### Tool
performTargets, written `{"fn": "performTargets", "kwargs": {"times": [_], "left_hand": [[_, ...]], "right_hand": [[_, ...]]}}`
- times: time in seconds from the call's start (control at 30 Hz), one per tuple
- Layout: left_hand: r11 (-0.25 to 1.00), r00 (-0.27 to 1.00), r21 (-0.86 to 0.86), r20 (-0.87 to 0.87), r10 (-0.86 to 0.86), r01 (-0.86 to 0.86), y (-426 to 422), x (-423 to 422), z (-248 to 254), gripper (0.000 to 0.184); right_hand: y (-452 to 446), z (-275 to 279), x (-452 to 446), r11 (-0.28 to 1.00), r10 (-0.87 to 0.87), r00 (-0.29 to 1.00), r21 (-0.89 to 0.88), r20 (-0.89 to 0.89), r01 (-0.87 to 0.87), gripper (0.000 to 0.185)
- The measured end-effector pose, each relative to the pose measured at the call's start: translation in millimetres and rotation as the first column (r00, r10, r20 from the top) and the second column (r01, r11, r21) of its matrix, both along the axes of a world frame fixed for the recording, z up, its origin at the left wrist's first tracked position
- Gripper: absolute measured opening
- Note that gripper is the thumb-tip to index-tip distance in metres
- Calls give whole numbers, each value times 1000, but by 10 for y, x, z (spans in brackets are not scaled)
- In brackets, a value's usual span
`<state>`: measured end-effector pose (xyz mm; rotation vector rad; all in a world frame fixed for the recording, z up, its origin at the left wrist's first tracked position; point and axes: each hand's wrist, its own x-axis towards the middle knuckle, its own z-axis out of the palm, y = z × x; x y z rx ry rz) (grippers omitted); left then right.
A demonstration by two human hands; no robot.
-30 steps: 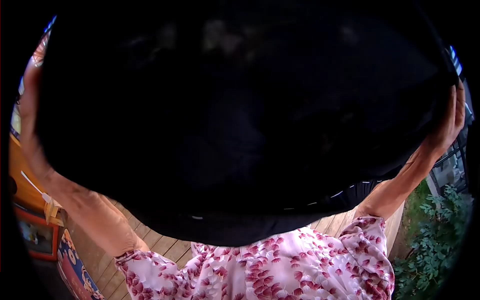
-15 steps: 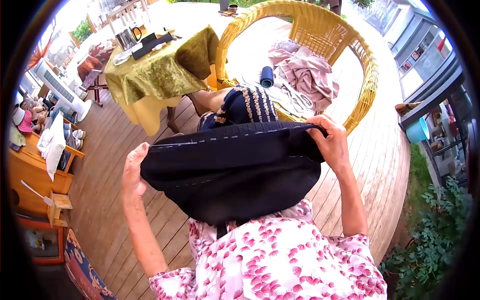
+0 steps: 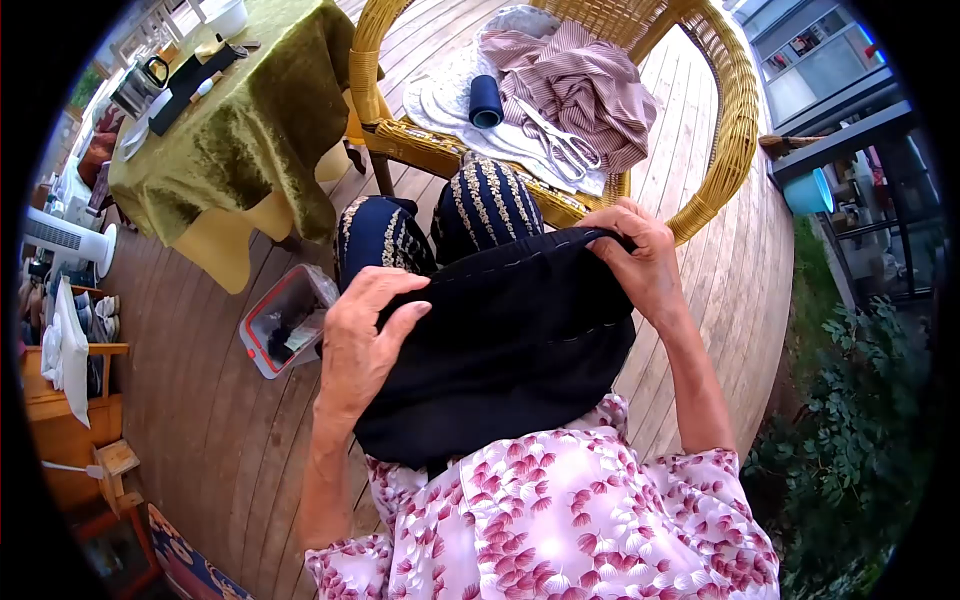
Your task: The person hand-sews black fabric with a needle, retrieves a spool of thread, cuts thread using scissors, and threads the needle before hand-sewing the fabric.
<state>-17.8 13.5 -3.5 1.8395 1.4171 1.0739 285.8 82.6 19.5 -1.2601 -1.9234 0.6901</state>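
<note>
A piece of black cloth [image 3: 490,350] with white running stitches along its upper edge hangs across my lap. My right hand [image 3: 640,262] pinches its upper right corner between thumb and fingers. At the cloth's left side, my left hand [image 3: 365,340] lies over the black fabric, thumb and forefinger apart with a gap between them. Whether its other fingers touch the cloth is hidden. Beyond the cloth, my knees show in navy trousers [image 3: 488,205] with gold floral stripes.
A wicker chair [image 3: 715,170] ahead holds a navy thread spool [image 3: 486,102], white-handled scissors [image 3: 570,152] and crumpled striped fabric [image 3: 590,85]. A clear plastic box [image 3: 262,345] stands on the wooden deck at left. A table with a green velvet cloth [image 3: 250,120] is at upper left.
My left hand has let go of the cloth's left end and moved right, fingers parting. The cloth's left end has dropped and slackened. The view has shifted, and the plastic box now shows.
</note>
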Motion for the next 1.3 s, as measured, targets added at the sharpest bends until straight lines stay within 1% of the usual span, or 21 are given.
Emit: {"fn": "performTargets", "kwargs": {"times": [0.03,0.1,0.13,0.17,0.23,0.27,0.3,0.33,0.37,0.4,0.43,0.5,0.53,0.57,0.6,0.67,0.73,1.0,1.1,1.17,1.3], "left_hand": [[998,998,23,-20,-55,56,74,115,-32,24],[997,997,36,-46,-60,62,184,283,-144,27],[992,993,41,-38,-115,116,223,284,-207,29],[993,992,31,-38,-117,118,244,275,-230,29],[971,983,-157,40,-178,182,261,243,-265,31],[970,986,-180,57,-157,164,259,221,-259,29],[933,973,-298,173,-154,201,269,169,-247,33],[915,954,-344,278,-116,211,256,113,-209,34],[895,923,-384,378,-72,227,259,64,-171,35],[894,924,-387,376,-70,225,285,6,-141,35],[884,921,-391,377,-99,255,309,-58,-123,37],[862,926,-419,353,-133,284,354,-160,-78,36],[867,940,-401,283,-190,296,381,-243,-90,35],[870,947,-382,208,-247,311,401,-304,-83,35],[866,945,-389,210,-249,314,421,-316,-63,35],[904,973,-360,76,-216,229,410,-326,-18,28],[897,975,-383,66,-213,222,394,-354,14,27],[901,989,-410,87,-120,145,297,-291,77,21],[926,988,-353,129,-90,130,264,-173,19,18],[900,990,-434,140,14,48,255,-46,5,13],[970,996,-238,60,64,-48,207,259,20,10]], "right_hand": [[-2,-15,23,1000,-6,1000,-10,6,7,23],[24,-31,62,999,0,1000,-33,-3,0,24],[47,-57,78,999,-1,1000,-39,-3,1,24],[59,-100,99,999,-7,1000,-53,4,7,23],[94,-176,131,996,-7,1000,-84,6,8,23],[113,-179,140,994,23,999,-110,23,-20,22],[125,-175,139,990,52,998,-132,38,-46,22],[128,-151,125,990,53,998,-136,33,-48,22],[132,-127,117,982,111,992,-159,64,-99,25],[144,-124,115,971,168,981,-185,94,-149,30],[177,-150,121,970,168,981,-192,91,-149,30],[230,-221,143,932,310,943,-235,118,-277,39],[248,-301,157,917,328,944,-255,42,-307,40],[263,-315,164,915,326,945,-264,38,-305,40],[287,-339,171,905,346,937,-282,54,-318,40],[316,-385,183,891,368,927,-313,71,-330,39],[324,-412,177,879,397,916,-308,54,-363,36],[318,-425,251,883,341,939,-330,-37,-334,25],[301,-458,243,912,297,954,-306,35,-273,19],[284,-521,151,984,135,946,-152,296,-93,14],[346,-916,-203,996,-14,934,-79,356,45,13]]}}
